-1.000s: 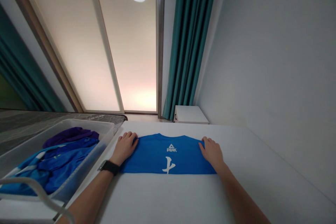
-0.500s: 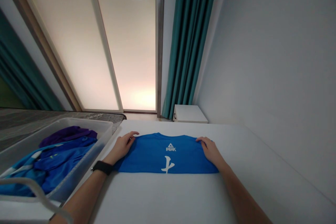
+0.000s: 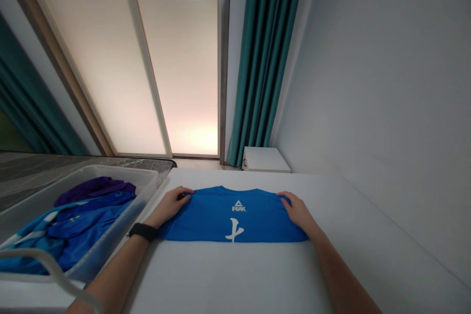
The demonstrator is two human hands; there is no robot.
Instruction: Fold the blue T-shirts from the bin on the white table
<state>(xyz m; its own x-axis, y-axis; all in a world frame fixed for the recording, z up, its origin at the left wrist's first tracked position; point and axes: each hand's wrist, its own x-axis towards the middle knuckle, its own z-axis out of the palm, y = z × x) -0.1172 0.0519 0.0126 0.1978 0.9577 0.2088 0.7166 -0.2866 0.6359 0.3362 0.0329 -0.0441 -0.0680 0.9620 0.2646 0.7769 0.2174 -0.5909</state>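
Note:
A blue T-shirt (image 3: 206,216) lies on the white table (image 3: 228,279), folded into a wide, low shape with its neckline at the far side. White "PEAK" lettering and part of a white character show on its upper face. At the shirt's upper left corner, my left hand (image 3: 172,205) pinches the cloth between thumb and fingers; a black watch is on that wrist. My right hand (image 3: 299,212) has its thumb and index finger closed on the upper right corner. Parts of both side edges are hidden beneath my hands.
To the left stands a translucent plastic bin (image 3: 147,181) holding blue and purple clothes (image 3: 95,216). A pale curved tube (image 3: 55,270) crosses the lower left. Beyond the table are a small white cabinet (image 3: 267,159) and a teal curtain (image 3: 267,59); a wall rises at the right.
My right hand has shifted slightly right and its thumb and index finger sit a little differently at the corner. The shirt and my left hand have barely moved.

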